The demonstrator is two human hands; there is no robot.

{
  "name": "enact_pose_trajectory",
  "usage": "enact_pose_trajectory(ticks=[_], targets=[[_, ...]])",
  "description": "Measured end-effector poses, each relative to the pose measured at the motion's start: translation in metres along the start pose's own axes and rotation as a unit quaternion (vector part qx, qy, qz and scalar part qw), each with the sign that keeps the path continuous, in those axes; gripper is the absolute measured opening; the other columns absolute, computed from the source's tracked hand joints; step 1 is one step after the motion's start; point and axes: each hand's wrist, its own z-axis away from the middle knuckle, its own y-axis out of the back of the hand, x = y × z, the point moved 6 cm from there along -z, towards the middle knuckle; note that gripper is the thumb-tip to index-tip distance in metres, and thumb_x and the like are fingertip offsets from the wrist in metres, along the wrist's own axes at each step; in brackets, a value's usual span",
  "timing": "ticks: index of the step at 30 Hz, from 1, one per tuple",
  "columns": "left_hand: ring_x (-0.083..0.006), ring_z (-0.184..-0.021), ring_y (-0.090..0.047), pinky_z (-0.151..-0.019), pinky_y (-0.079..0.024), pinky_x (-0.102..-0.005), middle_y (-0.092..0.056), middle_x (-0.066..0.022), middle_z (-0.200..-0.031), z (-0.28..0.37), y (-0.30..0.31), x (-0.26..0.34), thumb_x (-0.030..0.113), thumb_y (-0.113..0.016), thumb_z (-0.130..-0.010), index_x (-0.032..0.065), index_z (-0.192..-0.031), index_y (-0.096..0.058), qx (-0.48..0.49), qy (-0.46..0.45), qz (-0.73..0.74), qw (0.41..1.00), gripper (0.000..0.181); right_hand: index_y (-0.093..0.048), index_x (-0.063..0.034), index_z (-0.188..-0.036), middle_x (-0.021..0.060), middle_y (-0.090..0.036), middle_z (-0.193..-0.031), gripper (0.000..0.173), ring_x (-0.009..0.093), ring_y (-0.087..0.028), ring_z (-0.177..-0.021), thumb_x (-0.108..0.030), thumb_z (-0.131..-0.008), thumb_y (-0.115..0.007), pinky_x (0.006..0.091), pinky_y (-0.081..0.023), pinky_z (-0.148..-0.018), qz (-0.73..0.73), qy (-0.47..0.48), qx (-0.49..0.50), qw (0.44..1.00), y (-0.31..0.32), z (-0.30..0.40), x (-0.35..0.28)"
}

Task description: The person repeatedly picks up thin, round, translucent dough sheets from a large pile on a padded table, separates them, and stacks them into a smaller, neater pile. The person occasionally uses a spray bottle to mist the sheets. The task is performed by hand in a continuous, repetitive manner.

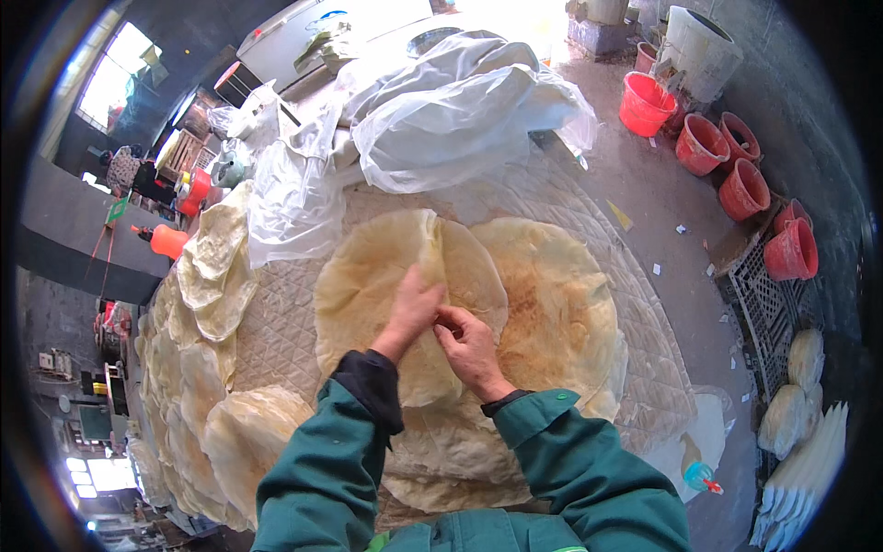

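A thin, pale, round flatbread-like sheet [359,290] lies before me, its right side lifted into a narrow fold [432,241]. My left hand [414,303] rests on it along that fold, blurred, with its fingertips hard to make out. Just to the right, my right hand [472,348] has thumb and forefinger pinched together at the lower end of the fold. Another browned round sheet [552,303] lies to the right, partly under the first. Closer to my body, more layered sheets [455,455] show between my sleeves.
A quilted cover [290,303] lies beneath the sheets. Overlapping sheets [186,407] line the left side. Clear plastic sheeting [448,131] is heaped at the far side. Red buckets [647,103] and a black plastic crate [769,283] stand along the right wall. An orange spray bottle [169,241] is at left.
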Motion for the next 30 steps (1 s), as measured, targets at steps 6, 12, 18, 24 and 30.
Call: enact_pose_trajectory(ticks=[6, 12, 18, 24, 30], targets=[[-0.0210, -0.101, -0.062, -0.089, -0.052, -0.0367, -0.063, -0.0141, -0.113, 0.034, 0.188, -0.005, 0.028, -0.054, -0.096, -0.0003, -0.116, -0.063, 0.010, -0.004, 0.277, 0.961, 0.035, -0.057, -0.0004, -0.121, 0.0174, -0.053, -0.115, 0.050, 0.034, -0.049, -0.111, -0.015, -0.075, -0.070, 0.0405, -0.041, -0.097, 0.282, 0.052, 0.168, 0.943, 0.073, -0.006, 0.018], [-0.0240, -0.108, -0.062, -0.093, -0.051, -0.0390, -0.061, -0.0179, -0.122, 0.084, 0.275, 0.049, 0.031, -0.051, -0.098, -0.0027, -0.120, -0.059, 0.117, 0.041, 0.441, 0.889, 0.041, -0.055, 0.0000, -0.119, 0.0160, -0.048, -0.115, 0.050, 0.034, -0.047, -0.108, -0.019, -0.076, -0.072, 0.0409, -0.040, -0.094, 0.385, 0.009, 0.095, 0.918, 0.055, -0.014, -0.001], [-0.0240, -0.107, -0.063, -0.093, -0.051, -0.0385, -0.062, -0.0186, -0.121, 0.123, 0.275, 0.112, 0.029, -0.051, -0.098, -0.0044, -0.122, -0.057, 0.109, -0.004, 0.483, 0.869, 0.042, -0.057, -0.0069, -0.115, 0.0058, -0.056, -0.105, 0.046, 0.021, -0.049, -0.104, -0.040, -0.086, -0.070, 0.0356, -0.039, -0.092, -0.100, -0.257, -0.140, 0.951, -0.029, 0.030, 0.051], [-0.0240, -0.106, -0.063, -0.094, -0.051, -0.0380, -0.063, -0.0192, -0.119, 0.152, 0.261, 0.133, 0.027, -0.051, -0.098, -0.0062, -0.124, -0.056, 0.125, -0.021, 0.496, 0.859, 0.042, -0.056, -0.0090, -0.123, 0.0044, -0.060, -0.121, 0.047, 0.014, -0.053, -0.113, -0.041, -0.091, -0.065, 0.0315, -0.044, -0.093, -0.488, -0.419, -0.265, 0.718, -0.094, 0.098, 0.002], [-0.0214, -0.101, -0.065, -0.090, -0.052, -0.0353, -0.065, -0.0153, -0.115, 0.189, 0.274, 0.031, 0.028, -0.054, -0.097, -0.0052, -0.123, -0.056, 0.197, 0.065, 0.515, 0.832, 0.043, -0.063, -0.0066, -0.113, 0.0005, -0.068, -0.101, 0.024, 0.011, -0.063, -0.087, -0.003, -0.089, -0.064, 0.0279, -0.051, -0.078, -0.280, -0.215, -0.112, 0.929, 0.007, 0.087, 0.017]])
